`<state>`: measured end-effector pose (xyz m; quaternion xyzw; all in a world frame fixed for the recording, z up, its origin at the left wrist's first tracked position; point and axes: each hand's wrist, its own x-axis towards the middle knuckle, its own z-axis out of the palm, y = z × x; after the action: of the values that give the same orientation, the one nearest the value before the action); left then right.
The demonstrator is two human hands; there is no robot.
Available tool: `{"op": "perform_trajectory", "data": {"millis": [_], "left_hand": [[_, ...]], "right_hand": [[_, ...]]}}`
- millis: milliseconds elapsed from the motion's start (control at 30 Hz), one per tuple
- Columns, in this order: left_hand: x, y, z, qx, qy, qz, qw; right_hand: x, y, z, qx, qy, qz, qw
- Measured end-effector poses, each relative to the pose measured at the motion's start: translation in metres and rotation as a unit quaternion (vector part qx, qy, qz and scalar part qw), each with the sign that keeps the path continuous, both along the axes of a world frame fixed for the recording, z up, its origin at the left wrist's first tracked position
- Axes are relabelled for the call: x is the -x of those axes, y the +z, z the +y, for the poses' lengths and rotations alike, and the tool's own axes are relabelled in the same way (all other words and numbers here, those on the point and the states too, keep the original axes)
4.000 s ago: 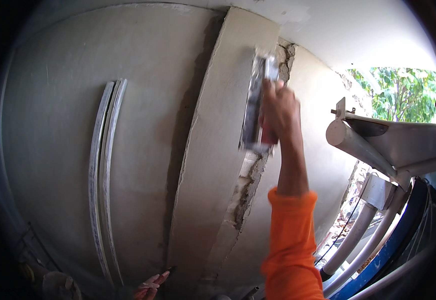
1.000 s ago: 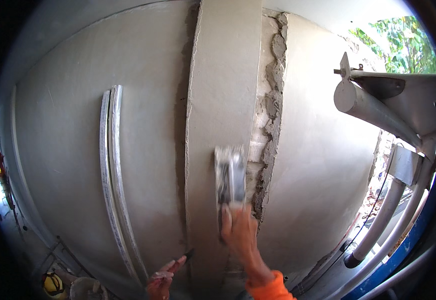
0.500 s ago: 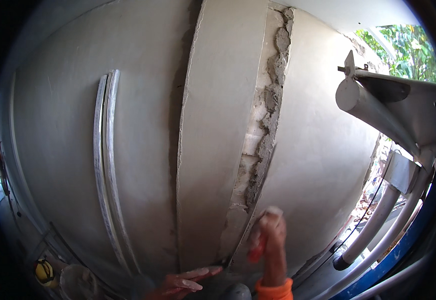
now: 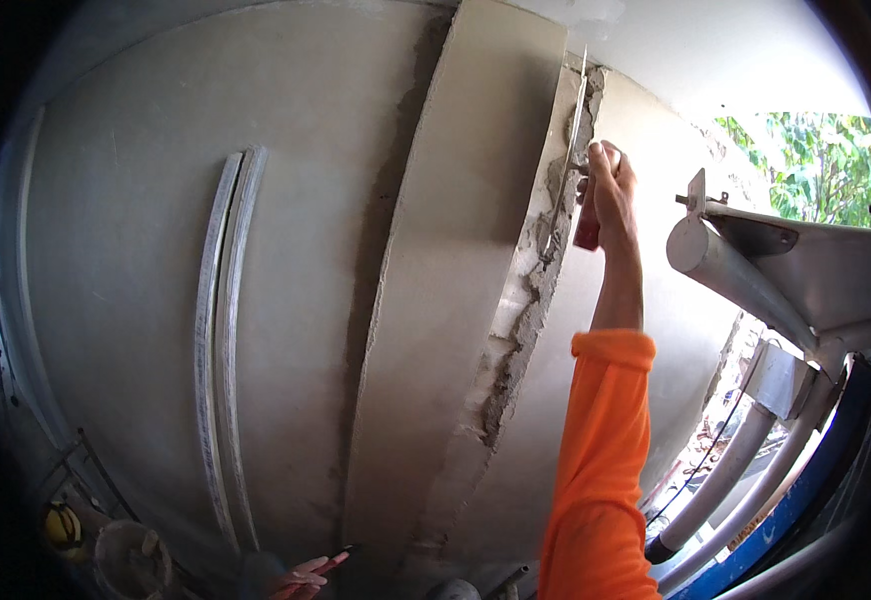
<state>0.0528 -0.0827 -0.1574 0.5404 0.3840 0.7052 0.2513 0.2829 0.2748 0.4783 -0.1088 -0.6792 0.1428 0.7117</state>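
My right hand [image 4: 604, 185] is raised high against the wall, wrapped round the red handle of a metal trowel [image 4: 576, 115], whose long blade is seen nearly edge-on along a rough vertical channel [image 4: 501, 365] of broken plaster. A smooth plastered strip [image 4: 446, 200] runs just left of that channel, with a ragged left edge. My left hand [image 4: 301, 580] is low at the bottom edge, its pinkish, smudged fingers closed on a slim dark-tipped thing that I cannot make out.
Two long pale strips [image 4: 226, 300] stand against the left wall. A bucket [image 4: 131, 570] and a yellow item [image 4: 62, 525] sit at the lower left. Metal pipework [image 4: 736, 280] with a blue bar juts in at the right, leaves showing beyond it.
My right hand and trowel have risen from the bottom of the view to the top of the channel. My left hand now sits lower and farther left in the picture.
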Motion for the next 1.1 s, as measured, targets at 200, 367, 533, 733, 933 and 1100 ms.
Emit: {"op": "perform_trajectory", "data": {"millis": [200,367,533,733,933,1100], "left_hand": [[0.033,0.0,-0.036,0.041,0.124,0.094,0.987],[0.047,-0.008,-0.063,0.075,0.215,0.187,0.956],[0.051,-0.017,-0.084,0.099,0.279,0.256,0.92],[0.051,-0.027,-0.1,0.118,0.319,0.305,0.889],[0.052,-0.043,-0.117,0.141,0.338,0.341,0.866],[0.047,-0.038,-0.12,0.193,0.382,0.385,0.818]], "right_hand": [[0.004,0.051,0.019,0.015,0.076,-0.017,0.997],[0.01,0.07,0.028,0.009,0.101,-0.021,0.995],[0.014,0.074,0.032,0.0,0.075,-0.025,0.997],[0.018,0.078,0.034,-0.001,0.073,-0.034,0.997],[0.022,0.082,0.035,-0.002,0.085,-0.032,0.996],[0.023,0.082,0.035,-0.008,0.09,-0.031,0.995]]}}
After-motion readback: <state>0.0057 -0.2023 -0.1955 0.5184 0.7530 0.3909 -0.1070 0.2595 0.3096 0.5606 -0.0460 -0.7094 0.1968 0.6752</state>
